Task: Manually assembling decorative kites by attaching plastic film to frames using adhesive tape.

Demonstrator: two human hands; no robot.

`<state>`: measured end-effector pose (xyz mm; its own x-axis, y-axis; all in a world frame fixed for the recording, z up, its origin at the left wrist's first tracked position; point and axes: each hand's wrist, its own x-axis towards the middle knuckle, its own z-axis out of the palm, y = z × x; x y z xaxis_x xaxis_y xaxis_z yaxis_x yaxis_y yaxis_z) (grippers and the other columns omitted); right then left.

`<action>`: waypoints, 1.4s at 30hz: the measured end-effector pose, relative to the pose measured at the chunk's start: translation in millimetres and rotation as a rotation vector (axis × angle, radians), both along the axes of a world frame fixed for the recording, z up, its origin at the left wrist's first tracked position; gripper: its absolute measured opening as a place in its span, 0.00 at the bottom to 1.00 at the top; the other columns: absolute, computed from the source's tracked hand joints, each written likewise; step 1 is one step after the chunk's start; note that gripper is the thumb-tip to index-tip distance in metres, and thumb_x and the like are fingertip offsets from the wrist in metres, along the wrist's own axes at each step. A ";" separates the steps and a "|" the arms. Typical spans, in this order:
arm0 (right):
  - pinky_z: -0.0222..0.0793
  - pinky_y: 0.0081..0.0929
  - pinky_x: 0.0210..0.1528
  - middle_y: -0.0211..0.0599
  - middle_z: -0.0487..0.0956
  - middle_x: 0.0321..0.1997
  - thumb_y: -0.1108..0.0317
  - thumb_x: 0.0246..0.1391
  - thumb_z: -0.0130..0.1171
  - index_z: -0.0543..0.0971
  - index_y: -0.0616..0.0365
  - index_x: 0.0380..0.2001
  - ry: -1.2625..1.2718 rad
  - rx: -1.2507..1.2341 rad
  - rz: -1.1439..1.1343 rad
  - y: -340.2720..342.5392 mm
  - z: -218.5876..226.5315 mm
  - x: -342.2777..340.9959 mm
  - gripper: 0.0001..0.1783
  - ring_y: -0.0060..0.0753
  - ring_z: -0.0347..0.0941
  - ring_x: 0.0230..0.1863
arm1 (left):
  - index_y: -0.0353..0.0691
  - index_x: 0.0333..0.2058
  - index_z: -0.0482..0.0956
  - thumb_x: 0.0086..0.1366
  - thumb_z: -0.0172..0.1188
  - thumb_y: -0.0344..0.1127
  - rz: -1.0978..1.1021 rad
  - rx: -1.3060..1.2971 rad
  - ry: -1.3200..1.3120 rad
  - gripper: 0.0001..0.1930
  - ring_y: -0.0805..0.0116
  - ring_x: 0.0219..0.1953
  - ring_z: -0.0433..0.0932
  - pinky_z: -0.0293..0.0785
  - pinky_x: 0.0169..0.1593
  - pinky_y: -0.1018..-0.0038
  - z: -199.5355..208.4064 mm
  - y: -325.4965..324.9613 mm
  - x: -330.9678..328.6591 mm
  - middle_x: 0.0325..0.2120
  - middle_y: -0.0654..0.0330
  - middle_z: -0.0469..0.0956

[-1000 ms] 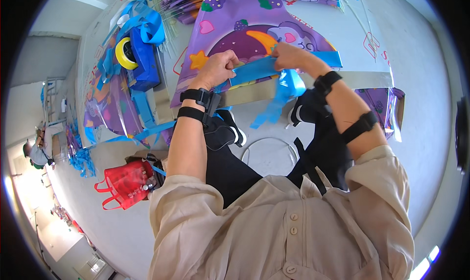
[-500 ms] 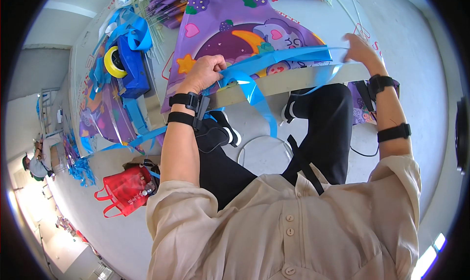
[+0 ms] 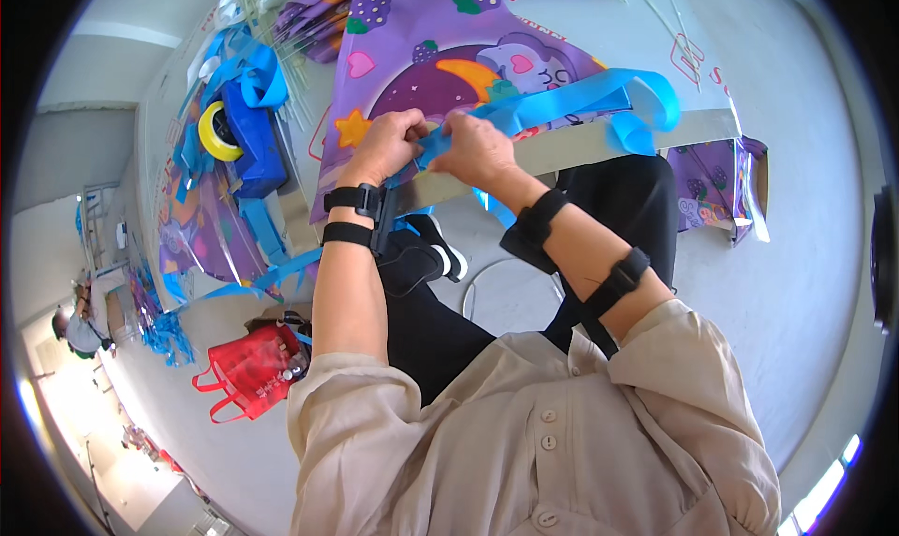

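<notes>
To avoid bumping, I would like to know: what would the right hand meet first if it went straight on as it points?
The right hand would probably meet the ribbon between the hands first, then the left hand; depth there is unclear.

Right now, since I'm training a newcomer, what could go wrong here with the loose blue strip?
Its free part curls near the table edge, so it might twist or slip off. The left hand and right hand work close together over the purple printed sheet, so they could crease or shift it.
</notes>
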<state>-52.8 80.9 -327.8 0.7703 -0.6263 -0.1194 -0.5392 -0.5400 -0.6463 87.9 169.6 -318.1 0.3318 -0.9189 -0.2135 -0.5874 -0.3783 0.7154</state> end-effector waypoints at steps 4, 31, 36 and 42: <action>0.68 0.29 0.34 0.37 0.78 0.26 0.57 0.26 0.75 0.81 0.62 0.28 0.153 0.465 0.155 -34.1 7.3 -1.4 0.25 0.29 0.74 0.31 | 0.36 0.28 0.75 0.47 0.59 0.19 0.021 0.031 0.016 0.08 0.74 0.23 0.71 0.69 0.29 0.77 2.2 2.8 -0.8 0.18 0.63 0.72; 0.59 0.42 0.50 0.39 0.78 0.43 0.58 0.37 0.69 0.76 0.53 0.45 0.217 -0.191 0.648 -96.5 44.5 -19.5 0.28 0.39 0.71 0.49 | 0.36 0.30 0.77 0.48 0.63 0.22 0.111 0.063 0.020 0.09 0.67 0.23 0.74 0.70 0.30 0.73 3.4 6.5 -6.1 0.19 0.58 0.75; 0.65 0.39 0.47 0.41 0.78 0.41 0.64 0.34 0.70 0.78 0.58 0.40 0.223 -0.008 0.568 -120.9 34.6 -34.4 0.25 0.45 0.73 0.46 | 0.36 0.31 0.77 0.48 0.63 0.22 0.117 0.038 0.025 0.09 0.68 0.23 0.75 0.71 0.30 0.74 0.7 8.2 -3.8 0.19 0.58 0.75; 0.67 0.37 0.52 0.44 0.77 0.43 0.73 0.34 0.70 0.78 0.60 0.42 0.112 0.110 0.567 -164.7 26.5 -66.6 0.25 0.44 0.72 0.49 | 0.35 0.31 0.77 0.48 0.62 0.21 0.128 0.054 0.046 0.09 0.70 0.24 0.76 0.72 0.30 0.75 2.0 7.3 -5.0 0.19 0.58 0.76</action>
